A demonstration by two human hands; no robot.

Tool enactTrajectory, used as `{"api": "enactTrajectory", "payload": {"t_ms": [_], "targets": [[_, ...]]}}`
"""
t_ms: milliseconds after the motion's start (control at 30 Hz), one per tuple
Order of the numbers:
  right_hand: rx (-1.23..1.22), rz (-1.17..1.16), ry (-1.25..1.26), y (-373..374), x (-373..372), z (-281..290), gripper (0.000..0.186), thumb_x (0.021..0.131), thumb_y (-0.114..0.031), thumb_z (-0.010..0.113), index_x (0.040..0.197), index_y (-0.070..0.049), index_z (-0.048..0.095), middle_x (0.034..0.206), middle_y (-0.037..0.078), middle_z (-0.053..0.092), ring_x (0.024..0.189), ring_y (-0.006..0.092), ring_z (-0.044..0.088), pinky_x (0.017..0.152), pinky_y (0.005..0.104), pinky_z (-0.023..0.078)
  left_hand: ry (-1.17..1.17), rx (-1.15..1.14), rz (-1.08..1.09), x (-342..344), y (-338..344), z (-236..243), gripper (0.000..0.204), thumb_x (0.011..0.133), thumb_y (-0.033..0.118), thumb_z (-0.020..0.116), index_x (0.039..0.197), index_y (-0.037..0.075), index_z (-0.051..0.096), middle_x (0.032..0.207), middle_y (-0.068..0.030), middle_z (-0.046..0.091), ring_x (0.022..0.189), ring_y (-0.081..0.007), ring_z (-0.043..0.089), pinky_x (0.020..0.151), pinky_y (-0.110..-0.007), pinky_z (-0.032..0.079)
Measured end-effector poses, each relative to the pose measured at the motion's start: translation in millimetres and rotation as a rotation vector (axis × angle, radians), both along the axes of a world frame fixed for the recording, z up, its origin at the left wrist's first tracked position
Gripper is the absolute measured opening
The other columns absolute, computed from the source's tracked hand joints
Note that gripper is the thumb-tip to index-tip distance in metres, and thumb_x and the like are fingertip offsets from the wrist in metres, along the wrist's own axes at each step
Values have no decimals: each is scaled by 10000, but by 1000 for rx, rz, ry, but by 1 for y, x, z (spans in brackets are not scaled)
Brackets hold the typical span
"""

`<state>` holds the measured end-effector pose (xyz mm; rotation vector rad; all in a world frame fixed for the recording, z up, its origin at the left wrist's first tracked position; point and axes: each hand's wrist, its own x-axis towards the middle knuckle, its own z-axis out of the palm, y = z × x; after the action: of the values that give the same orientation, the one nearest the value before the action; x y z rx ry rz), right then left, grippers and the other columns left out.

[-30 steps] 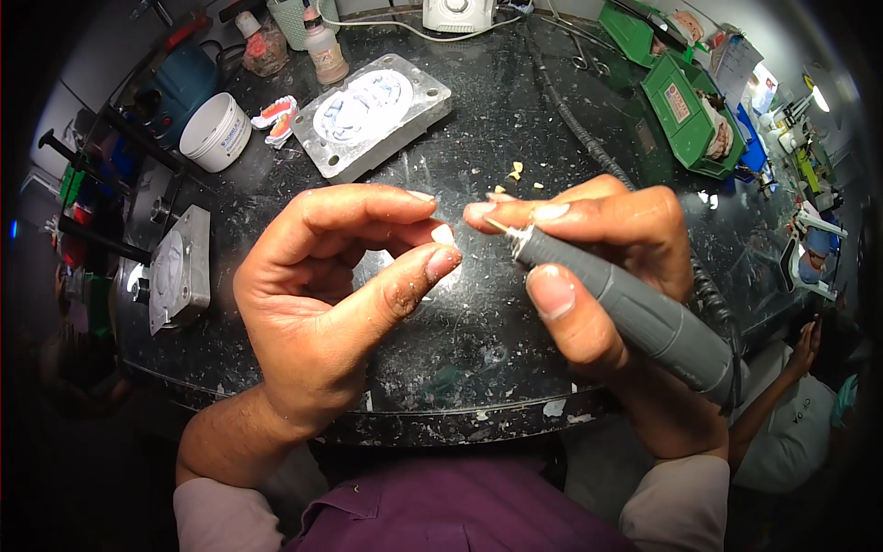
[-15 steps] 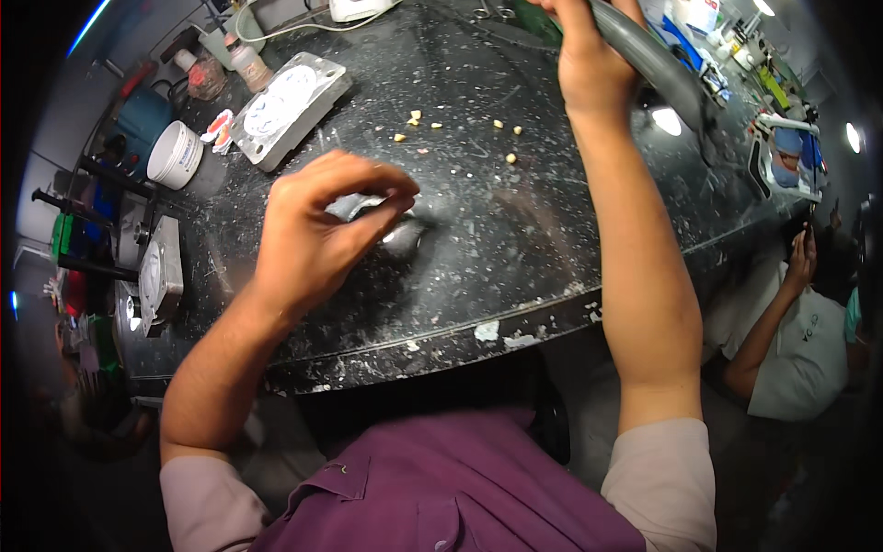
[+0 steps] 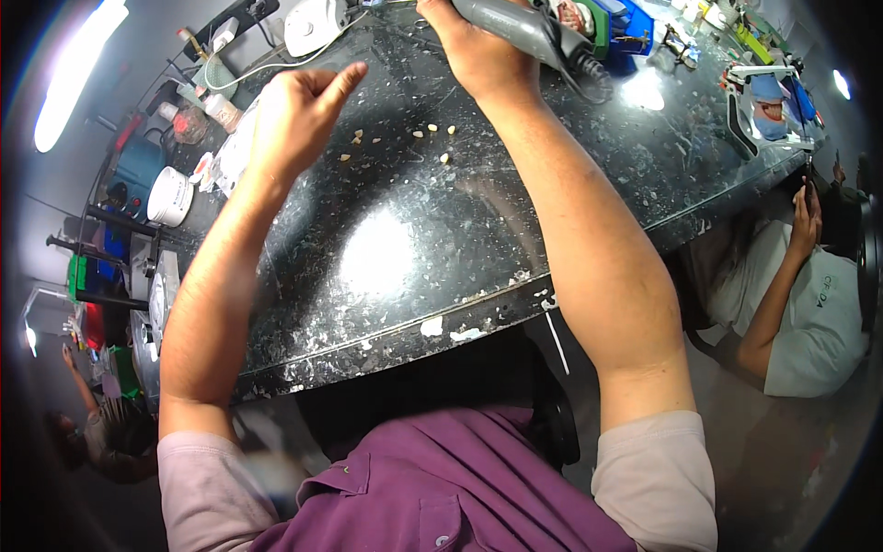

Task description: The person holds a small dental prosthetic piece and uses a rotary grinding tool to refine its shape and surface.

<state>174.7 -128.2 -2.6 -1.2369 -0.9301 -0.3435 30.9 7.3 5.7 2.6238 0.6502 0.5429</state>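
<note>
My right hand (image 3: 486, 57) grips a thick grey handpiece (image 3: 510, 26) with a coiled cord (image 3: 589, 75) at its right end, at the far side of the black bench (image 3: 441, 221). My left hand (image 3: 299, 115) is raised above the bench's left part. Its fingers are curled in, with the thumb stretched out to the right; whatever they may hold is hidden. Between the two hands lie several small cream tooth-like pieces (image 3: 445, 158) on the bench. Behind my left hand, a pale mould block (image 3: 237, 152) is partly covered. A pink-and-white denture-like piece (image 3: 202, 168) lies beside it.
A white tub (image 3: 171, 196) and a bottle (image 3: 222, 112) stand at the left. A white device (image 3: 313, 26) with a cable sits at the back. Green (image 3: 600, 29) and blue bins (image 3: 633, 26) are beyond the handpiece. Another person (image 3: 800, 304) sits at right.
The view has shifted. My left hand has moved up and away from the bench's middle, and its thumb now points outward. The handpiece is still in my right hand. A bright reflection appears on the bench.
</note>
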Motion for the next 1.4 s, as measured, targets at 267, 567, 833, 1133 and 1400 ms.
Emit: {"api": "enactTrajectory", "payload": {"t_ms": [267,567,833,1133,1400], "targets": [[28,79,-65,5,0,-3,146,872,-102,674,826,-57,543,698,-10,547,648,61,509,580,240,427,-176,473,-294,0,30,-5,195,837,196,718,916,23,674,930,-111,658,795,-214,636,720,-340,489],[-39,63,-36,3,-2,-2,134,877,-102,670,834,-66,549,706,-9,570,661,69,542,588,239,444,301,95,-52,-5,-2,15,273,746,300,790,790,40,722,780,-106,697,764,-222,680,700,-345,517],[-35,79,-34,4,0,-4,124,876,-89,671,843,-60,556,712,-4,585,647,65,542,568,231,442,301,142,-57,0,6,-2,256,729,293,781,788,48,733,726,-111,701,687,-211,688,668,-352,525],[-9,122,-153,6,-14,-4,106,879,-66,648,919,-8,569,810,72,633,745,141,627,672,256,504,155,3,-48,-22,2,9,159,774,174,727,858,39,711,789,-75,711,744,-170,683,710,-309,529],[-84,409,-138,1,-82,-5,168,844,-56,666,975,24,597,818,94,678,788,126,658,708,254,528,-598,-1121,-272,-104,-10,-18,200,873,171,677,953,-13,676,923,-146,707,814,-193,690,820,-314,538]]}}
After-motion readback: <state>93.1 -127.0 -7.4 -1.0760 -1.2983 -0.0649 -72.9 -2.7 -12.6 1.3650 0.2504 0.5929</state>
